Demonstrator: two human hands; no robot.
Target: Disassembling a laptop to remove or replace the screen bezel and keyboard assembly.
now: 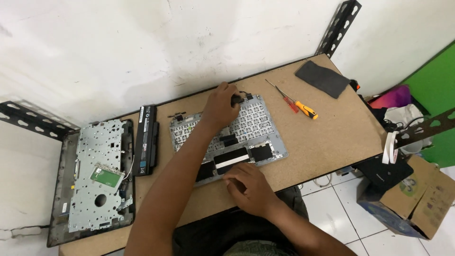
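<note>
The grey keyboard panel (246,137) lies face down in the middle of the worktop (332,128), its long axis running from about 8 o'clock to 2 o'clock, slightly tilted against the front edge. The left hand (220,106) reaches across to the panel's far edge, at about 12 o'clock from the person, and its fingers are curled around a small black part (235,99) near the hinge corner; whether they pinch it or merely press on it cannot be told. The right hand (249,187) rests at the near edge, at about 6 o'clock of the panel, fingers bent and pressing down beside the black tape patches (231,159), holding nothing visible.

The left hand is the nearer one to the far hinge area. An orange-handled screwdriver (303,109) lies well apart at 2 o'clock of the panel, beside a dark cloth (322,78). At 9 o'clock sit a black battery (146,140) and a laptop base (97,178).

The left forearm covers part of the panel, and the fingertips of both hands are hidden.
</note>
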